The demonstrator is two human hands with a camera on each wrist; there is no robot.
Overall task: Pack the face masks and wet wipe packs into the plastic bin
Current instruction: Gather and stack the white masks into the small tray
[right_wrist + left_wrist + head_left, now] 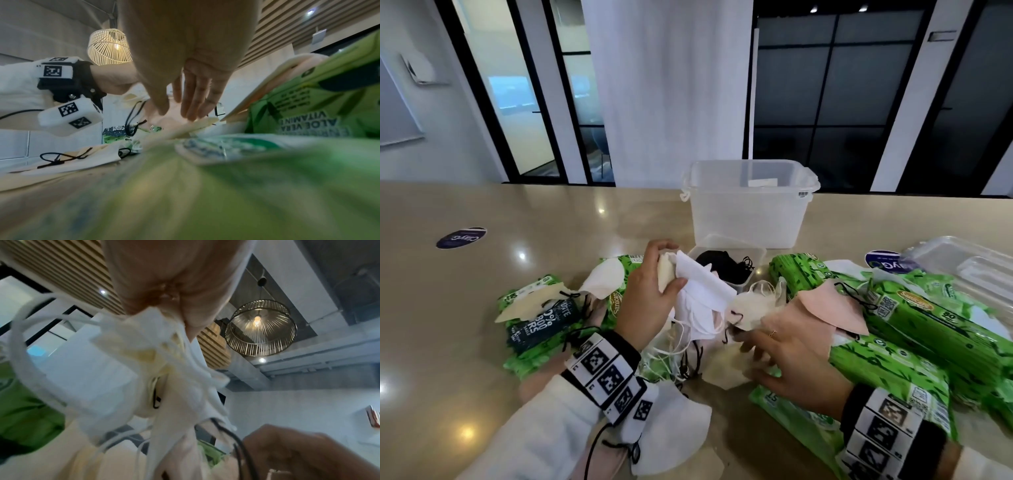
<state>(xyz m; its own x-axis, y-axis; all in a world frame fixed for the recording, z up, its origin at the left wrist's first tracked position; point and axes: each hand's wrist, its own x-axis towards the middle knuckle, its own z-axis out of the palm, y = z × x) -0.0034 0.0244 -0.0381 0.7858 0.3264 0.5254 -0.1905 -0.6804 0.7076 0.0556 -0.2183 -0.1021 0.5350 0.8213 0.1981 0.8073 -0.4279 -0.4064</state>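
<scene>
My left hand (650, 294) grips a bunch of white and cream face masks (698, 301) lifted above the pile, their ear loops dangling; the same bunch of masks (148, 356) fills the left wrist view. My right hand (787, 356) reaches low with straight fingers (193, 100) toward loose masks on the table, under a pink mask (828, 305). Green wet wipe packs (914, 322) lie on both sides. The clear plastic bin (748, 202) stands behind the pile; only a white label shows in it.
A small clear tub (756, 255) with black masks sits just before the bin. A clear lid (969, 270) lies at the far right. A dark wipe pack (544, 325) lies left. The beige table (448, 308) runs bare to the left.
</scene>
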